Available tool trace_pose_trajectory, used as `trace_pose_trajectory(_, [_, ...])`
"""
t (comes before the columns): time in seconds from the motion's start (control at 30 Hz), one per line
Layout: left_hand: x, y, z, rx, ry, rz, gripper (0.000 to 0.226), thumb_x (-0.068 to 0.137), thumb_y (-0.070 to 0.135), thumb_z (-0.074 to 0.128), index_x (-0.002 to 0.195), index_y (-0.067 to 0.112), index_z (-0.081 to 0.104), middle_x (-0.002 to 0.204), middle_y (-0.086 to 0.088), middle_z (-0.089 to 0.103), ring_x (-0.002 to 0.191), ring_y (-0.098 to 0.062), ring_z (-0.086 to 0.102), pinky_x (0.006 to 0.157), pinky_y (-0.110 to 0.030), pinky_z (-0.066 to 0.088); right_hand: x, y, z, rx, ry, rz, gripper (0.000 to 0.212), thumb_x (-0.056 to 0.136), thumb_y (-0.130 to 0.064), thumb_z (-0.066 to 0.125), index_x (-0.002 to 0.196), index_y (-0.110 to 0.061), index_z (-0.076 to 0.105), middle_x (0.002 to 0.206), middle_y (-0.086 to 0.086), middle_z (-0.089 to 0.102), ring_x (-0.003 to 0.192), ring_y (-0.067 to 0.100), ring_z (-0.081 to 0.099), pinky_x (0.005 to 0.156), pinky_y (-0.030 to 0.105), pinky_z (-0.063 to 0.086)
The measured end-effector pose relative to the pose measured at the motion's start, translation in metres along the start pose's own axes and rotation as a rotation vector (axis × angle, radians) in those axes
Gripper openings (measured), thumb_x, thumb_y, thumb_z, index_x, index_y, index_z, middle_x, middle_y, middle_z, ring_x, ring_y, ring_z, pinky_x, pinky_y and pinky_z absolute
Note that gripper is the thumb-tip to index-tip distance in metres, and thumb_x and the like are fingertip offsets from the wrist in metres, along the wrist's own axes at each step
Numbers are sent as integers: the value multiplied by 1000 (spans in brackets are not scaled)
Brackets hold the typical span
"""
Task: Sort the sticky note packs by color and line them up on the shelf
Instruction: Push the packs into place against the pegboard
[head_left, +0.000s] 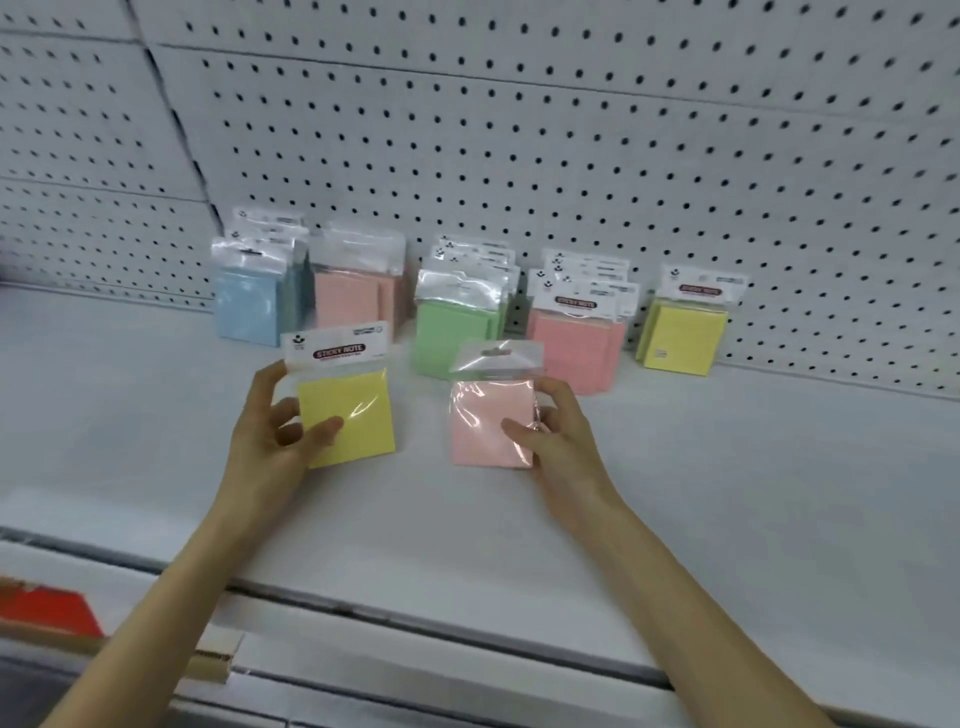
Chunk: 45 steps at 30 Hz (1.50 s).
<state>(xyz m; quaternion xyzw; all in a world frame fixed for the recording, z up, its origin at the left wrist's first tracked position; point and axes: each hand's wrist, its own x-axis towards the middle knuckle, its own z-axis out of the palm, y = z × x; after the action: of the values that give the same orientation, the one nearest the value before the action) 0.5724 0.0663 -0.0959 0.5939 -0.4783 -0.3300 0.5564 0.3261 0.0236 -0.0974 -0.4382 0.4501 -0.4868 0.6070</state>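
Observation:
My left hand (275, 431) grips a yellow sticky note pack (358, 400) by its left edge, label side facing me. My right hand (550, 434) holds a light pink pack (483, 415) by its right edge, its back facing me. Both packs hover over the white shelf (727, 493). Against the pegboard stand rows of packs: blue (249, 306), light peach-pink (353, 296), green (452, 322), deeper pink (576, 343) and yellow (685, 332).
The white pegboard back wall (571, 130) rises behind the rows. The shelf's front edge (415, 618) runs across below my forearms. A red and cardboard object (52, 608) sits at the lower left.

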Motion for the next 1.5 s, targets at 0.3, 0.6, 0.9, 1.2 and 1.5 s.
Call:
trace_pose_trajectory(0.3, [26, -28, -103, -60, 231, -17, 56, 86, -4, 60, 117, 39, 45, 96, -6, 66, 74, -16, 63, 69, -34, 50, 50, 31, 136, -412, 62, -339, 37, 79, -2, 67, 101, -24, 47, 88, -8, 59, 80, 13, 60, 73, 28, 52])
trace_pose_trajectory(0.6, [28, -38, -110, -35, 269, 33, 59, 80, 8, 67, 106, 55, 43, 93, 1, 67, 74, -21, 61, 70, -38, 49, 107, 40, 167, -790, 262, -606, 30, 86, -12, 61, 114, -7, 52, 99, 5, 57, 91, 27, 57, 76, 42, 49])
trace_pose_trajectory(0.9, [29, -42, -113, 14, 270, 23, 58, 86, 2, 63, 115, 48, 42, 94, -4, 67, 74, -23, 62, 69, -39, 49, 118, 29, 172, -822, 343, -577, 61, 87, -6, 58, 139, -13, 28, 121, 13, 53, 111, 30, 52, 91, 46, 46])
trace_pose_trajectory(1.2, [28, -41, -113, 5, 253, 13, 55, 87, 2, 61, 124, 37, 40, 95, -4, 67, 74, -19, 63, 63, -22, 49, 121, 31, 183, -1068, 474, -702, 82, 75, -2, 71, 144, -9, 27, 144, 19, 32, 135, 35, 28, 113, 37, 14])
trace_pose_trajectory(1.5, [28, -41, -113, 4, 256, 16, 55, 87, 2, 61, 128, 32, 41, 94, -2, 67, 66, -7, 63, 63, -21, 50, 140, 4, 166, -1535, 92, -849, 91, 78, -21, 74, 150, -18, 17, 158, 11, 10, 146, 31, 4, 116, 43, 7])
